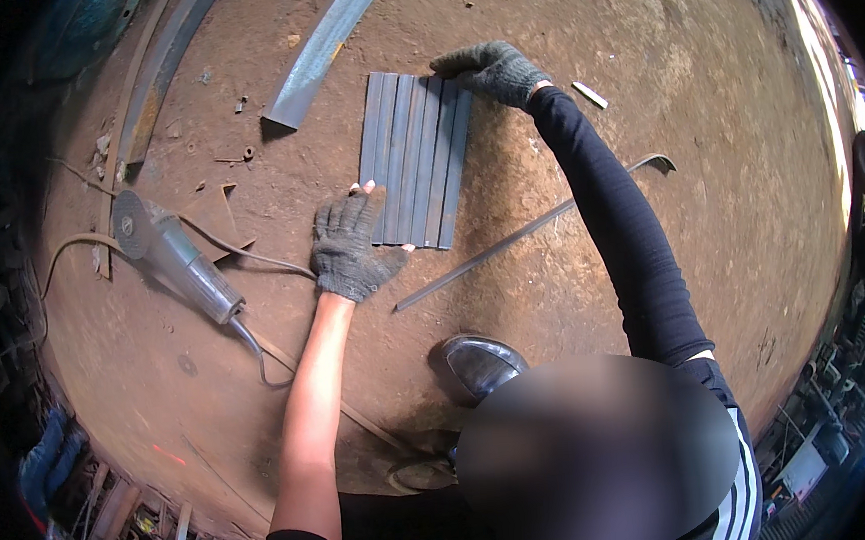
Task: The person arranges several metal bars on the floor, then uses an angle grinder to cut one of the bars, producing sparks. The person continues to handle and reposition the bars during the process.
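Note:
Several flat grey metal bars [415,161] lie side by side on the brown ground, forming a nearly even block. My left hand [350,244], in a grey glove with bare fingertips, is spread at the block's near left corner. Its fingertips touch the left side and the thumb reaches the near end. At the far right corner my right hand [499,73], also gloved, rests with its fingers stretched along the far ends of the bars. Part of its thumb side is hidden. Neither hand wraps round a bar.
An angle grinder [179,253] lies at left, its cord passing near my left wrist. A thin metal strip [492,256] lies right of the block. Beyond are a long steel channel [327,52] and another rusty length [164,83]. A dark shiny rounded object [484,364] is nearer me.

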`<state>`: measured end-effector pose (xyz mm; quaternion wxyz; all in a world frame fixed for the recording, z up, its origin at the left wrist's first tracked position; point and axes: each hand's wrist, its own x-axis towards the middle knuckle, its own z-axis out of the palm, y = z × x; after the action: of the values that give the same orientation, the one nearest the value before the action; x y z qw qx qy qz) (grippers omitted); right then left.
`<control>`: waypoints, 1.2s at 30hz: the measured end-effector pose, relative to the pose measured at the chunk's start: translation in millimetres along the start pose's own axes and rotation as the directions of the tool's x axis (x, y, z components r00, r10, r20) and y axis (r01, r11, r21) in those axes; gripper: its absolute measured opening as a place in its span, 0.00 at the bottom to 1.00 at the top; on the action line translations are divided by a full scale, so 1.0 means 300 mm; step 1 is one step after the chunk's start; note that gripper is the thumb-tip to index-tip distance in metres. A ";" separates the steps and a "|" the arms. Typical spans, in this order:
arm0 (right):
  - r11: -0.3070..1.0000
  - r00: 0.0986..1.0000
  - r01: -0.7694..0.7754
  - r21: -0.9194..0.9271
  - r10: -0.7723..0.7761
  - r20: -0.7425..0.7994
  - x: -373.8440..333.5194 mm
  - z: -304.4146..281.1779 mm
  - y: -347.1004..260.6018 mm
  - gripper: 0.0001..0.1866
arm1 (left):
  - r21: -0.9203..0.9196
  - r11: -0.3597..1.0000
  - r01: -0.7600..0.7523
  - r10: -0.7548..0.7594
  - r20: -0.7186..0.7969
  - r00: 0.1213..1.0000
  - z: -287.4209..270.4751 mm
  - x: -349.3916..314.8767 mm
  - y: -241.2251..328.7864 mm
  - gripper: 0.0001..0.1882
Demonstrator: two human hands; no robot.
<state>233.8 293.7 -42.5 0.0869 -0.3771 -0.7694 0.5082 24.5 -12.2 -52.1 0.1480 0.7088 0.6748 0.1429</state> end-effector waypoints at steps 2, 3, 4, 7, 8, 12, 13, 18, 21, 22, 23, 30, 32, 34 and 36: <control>1.000 1.000 0.000 -0.003 0.001 0.006 -0.003 -0.001 -0.002 0.20 | -0.003 1.000 -0.002 0.002 -0.010 1.000 -0.001 0.001 0.002 0.51; 1.000 1.000 -0.005 0.015 0.005 0.004 -0.003 -0.001 -0.001 0.20 | -0.004 1.000 -0.003 0.003 -0.016 1.000 -0.003 0.002 0.002 0.52; 0.999 1.000 -0.009 0.034 0.009 0.003 -0.003 0.001 0.000 0.20 | -0.004 1.000 -0.011 0.011 -0.021 1.000 -0.005 0.003 0.002 0.52; 0.963 0.998 -0.014 0.268 0.029 -0.052 -0.007 -0.017 0.033 0.20 | -0.014 1.000 -0.016 0.016 -0.025 1.000 -0.019 0.010 0.014 0.52; 0.928 0.996 -0.010 0.373 0.041 -0.076 -0.013 -0.025 0.036 0.20 | -0.022 1.000 -0.003 0.002 -0.015 1.000 -0.022 0.010 0.016 0.52; 0.886 0.968 -0.097 0.453 0.189 -0.163 -0.035 -0.054 0.054 0.20 | -0.026 0.999 0.019 -0.020 -0.013 1.000 -0.020 0.007 0.019 0.53; 0.895 0.967 -0.094 0.436 0.186 -0.172 -0.040 -0.056 0.058 0.20 | -0.002 1.000 0.014 -0.014 -0.010 1.000 -0.018 0.006 0.019 0.54; 0.970 0.990 -0.004 0.243 0.038 -0.135 -0.054 -0.026 0.058 0.20 | 0.067 0.997 0.032 -0.032 0.006 0.999 -0.018 0.014 0.042 0.56; 0.988 0.981 -0.129 0.089 0.140 -0.133 -0.043 0.022 -0.011 0.21 | 0.094 0.993 0.072 -0.073 0.012 0.997 -0.022 0.024 0.077 0.58; 0.990 0.982 -0.123 0.071 0.132 -0.134 -0.040 0.037 -0.025 0.21 | 0.106 0.991 0.079 -0.081 0.011 0.997 -0.017 0.021 0.084 0.59; 0.992 0.982 -0.117 0.044 0.122 -0.141 -0.032 0.033 -0.020 0.21 | 0.112 0.990 0.083 -0.084 0.003 0.997 -0.007 0.032 0.095 0.59; 0.998 0.988 -0.068 0.017 0.070 -0.140 -0.029 0.053 -0.005 0.20 | 0.100 0.994 0.047 -0.045 -0.021 0.999 0.019 0.013 0.070 0.59; 0.996 0.987 -0.078 0.044 0.084 -0.140 -0.030 0.055 0.001 0.20 | 0.093 0.995 0.040 -0.038 -0.032 0.999 0.026 0.010 0.068 0.58; 0.994 0.985 -0.089 0.067 0.098 -0.141 -0.031 0.054 0.005 0.20 | 0.094 0.995 0.043 -0.040 -0.039 0.998 0.031 0.009 0.071 0.58; 0.996 0.985 -0.079 0.030 0.083 -0.154 -0.033 0.049 0.008 0.20 | 0.086 0.994 0.073 -0.074 0.002 0.997 0.022 0.021 0.080 0.58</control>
<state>234.2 276.9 -49.0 0.1302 -0.4453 -0.7384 0.4894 49.3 -7.2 -48.3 0.1243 0.6895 0.7055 0.1062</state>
